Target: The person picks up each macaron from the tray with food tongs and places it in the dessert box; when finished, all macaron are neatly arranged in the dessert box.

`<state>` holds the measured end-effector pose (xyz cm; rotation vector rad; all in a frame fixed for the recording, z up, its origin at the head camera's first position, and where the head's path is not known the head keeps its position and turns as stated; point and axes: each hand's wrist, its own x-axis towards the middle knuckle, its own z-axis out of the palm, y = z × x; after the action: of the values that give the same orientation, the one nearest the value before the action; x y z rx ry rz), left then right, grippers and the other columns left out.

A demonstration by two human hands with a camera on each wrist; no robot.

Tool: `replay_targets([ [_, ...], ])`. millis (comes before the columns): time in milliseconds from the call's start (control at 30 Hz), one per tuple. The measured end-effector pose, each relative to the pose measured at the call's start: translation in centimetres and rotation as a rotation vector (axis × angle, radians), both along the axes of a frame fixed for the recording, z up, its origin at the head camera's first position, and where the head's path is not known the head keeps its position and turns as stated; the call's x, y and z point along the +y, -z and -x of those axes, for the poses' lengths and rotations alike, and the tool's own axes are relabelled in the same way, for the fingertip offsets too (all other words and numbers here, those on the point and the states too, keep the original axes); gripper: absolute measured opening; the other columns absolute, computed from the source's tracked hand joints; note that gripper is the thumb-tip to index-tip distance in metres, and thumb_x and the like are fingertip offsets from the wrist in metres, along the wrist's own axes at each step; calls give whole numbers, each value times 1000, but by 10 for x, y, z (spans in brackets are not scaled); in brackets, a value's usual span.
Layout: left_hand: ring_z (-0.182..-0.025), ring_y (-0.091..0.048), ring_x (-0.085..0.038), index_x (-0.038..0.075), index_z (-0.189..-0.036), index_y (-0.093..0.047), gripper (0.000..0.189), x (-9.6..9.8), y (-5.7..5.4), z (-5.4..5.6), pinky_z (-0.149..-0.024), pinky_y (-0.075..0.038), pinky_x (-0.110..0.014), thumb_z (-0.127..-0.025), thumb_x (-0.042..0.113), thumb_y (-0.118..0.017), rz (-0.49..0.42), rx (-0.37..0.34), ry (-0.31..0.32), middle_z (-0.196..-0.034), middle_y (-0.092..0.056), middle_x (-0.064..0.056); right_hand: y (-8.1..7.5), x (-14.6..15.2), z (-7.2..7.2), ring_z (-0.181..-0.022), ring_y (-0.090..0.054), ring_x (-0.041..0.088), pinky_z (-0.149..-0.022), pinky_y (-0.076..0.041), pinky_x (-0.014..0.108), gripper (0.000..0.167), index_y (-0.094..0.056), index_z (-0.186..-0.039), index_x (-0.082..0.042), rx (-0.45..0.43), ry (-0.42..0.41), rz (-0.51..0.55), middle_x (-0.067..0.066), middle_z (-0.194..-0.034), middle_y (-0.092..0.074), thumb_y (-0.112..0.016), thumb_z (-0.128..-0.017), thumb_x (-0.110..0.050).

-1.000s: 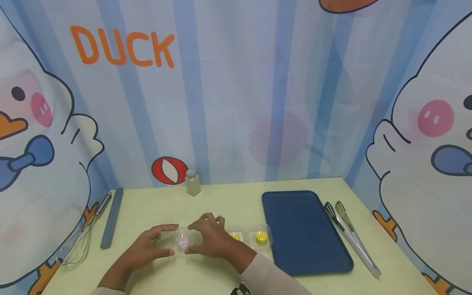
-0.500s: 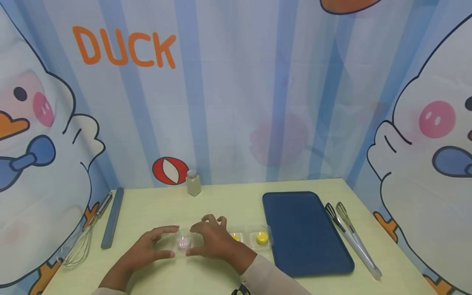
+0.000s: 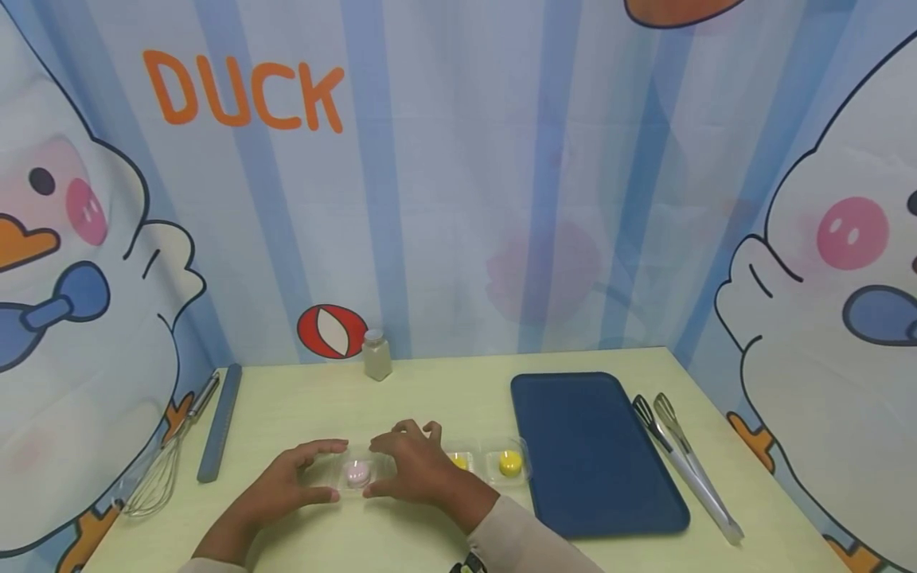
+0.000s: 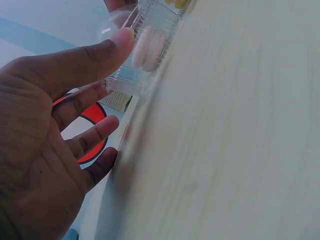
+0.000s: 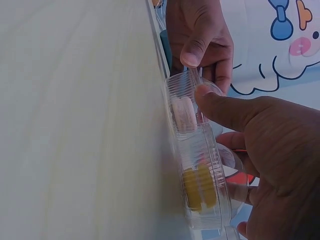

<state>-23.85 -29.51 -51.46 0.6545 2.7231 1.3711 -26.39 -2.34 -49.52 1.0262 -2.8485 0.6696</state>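
Note:
A pink macaron [image 3: 357, 474] sits in a clear plastic box [image 4: 131, 86] with a domed lid, low on the table between both hands. My left hand [image 3: 286, 477] holds the box's left end, thumb on the near side and index finger on the far side; its other fingers spread loose in the left wrist view. From the right, my right hand [image 3: 415, 468] holds the same box across its near and far edges, thumb at the rim in the right wrist view. Beside the pink one, a yellow macaron [image 5: 200, 187] stands in clear plastic, partly hidden by the right hand in the head view.
Another yellow macaron [image 3: 510, 463] in a clear box stands against the blue tray [image 3: 598, 454]. Metal tongs [image 3: 691, 469] lie right of the tray. At the left are a whisk [image 3: 168, 454] and a grey-blue bar [image 3: 219, 426]. A small capped jar [image 3: 376, 356] stands at the back.
Both hands stay almost in place around the pink macaron's box. The right fingers shift very slightly, and the whole head view drifts a little.

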Motion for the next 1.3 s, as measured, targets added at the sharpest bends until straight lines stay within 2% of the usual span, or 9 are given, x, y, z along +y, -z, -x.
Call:
replay_targets([
  [100,-146,-56,-11,15,-144,-70,63,-1,1,0,-115,-42,-79,-86,26,-93,-9,10,4,-153,-68,-13,1,-1,0,-135,-56,17,-110,-33,63,62,-76,-139,-22,-6,8,-17,-11,-141,-74,-90,-87,-52],
  [200,-145,-55,-6,14,-143,-70,62,-2,3,0,-115,-42,-79,-86,26,-93,-13,18,5,-153,-68,-13,1,-2,0,-135,-56,17,-112,-33,65,62,-76,-140,-24,-1,19,-38,-12,-139,-75,-90,-87,-54],
  [267,-146,-55,-9,15,-143,-70,62,-3,4,1,-115,-42,-79,-87,26,-93,-8,18,2,-153,-68,-13,1,-2,0,-136,-56,17,-112,-33,66,62,-76,-140,-24,6,24,-50,-13,-138,-76,-90,-87,-54],
  [600,-152,-53,-36,17,-139,-72,57,-3,5,3,-120,-39,-77,-87,27,-93,16,-16,-4,-156,-66,-12,-1,-3,-1,-137,-56,18,-113,-34,68,61,-76,-140,-25,4,34,-78,-11,-139,-75,-88,-88,-55],
  [767,-153,-52,-41,18,-135,-74,52,-2,5,5,-121,-38,-76,-87,27,-93,28,-40,-18,-156,-66,-10,1,-3,-1,-138,-55,19,-113,-33,68,60,-76,-140,-26,6,42,-82,-12,-139,-75,-87,-89,-56],
  [967,-152,-51,-49,18,-131,-74,50,-3,8,7,-120,-38,-77,-86,26,-93,29,-18,-4,-155,-66,-12,2,-3,-1,-139,-55,20,-112,-33,67,61,-76,-139,-26,14,46,-82,-11,-139,-75,-87,-88,-56],
  [1133,-152,-52,-45,17,-132,-74,51,-3,10,6,-119,-38,-78,-86,25,-93,22,-5,-3,-155,-66,-12,2,-3,-1,-140,-54,20,-112,-33,67,60,-76,-139,-26,17,51,-76,-12,-139,-75,-88,-88,-56],
  [1300,-152,-49,-54,16,-137,-73,56,-2,9,5,-118,-39,-79,-86,26,-93,21,-9,-10,-156,-66,-12,3,-4,-1,-140,-54,21,-113,-32,69,60,-77,-137,-26,18,58,-66,-13,-137,-76,-89,-87,-56],
])
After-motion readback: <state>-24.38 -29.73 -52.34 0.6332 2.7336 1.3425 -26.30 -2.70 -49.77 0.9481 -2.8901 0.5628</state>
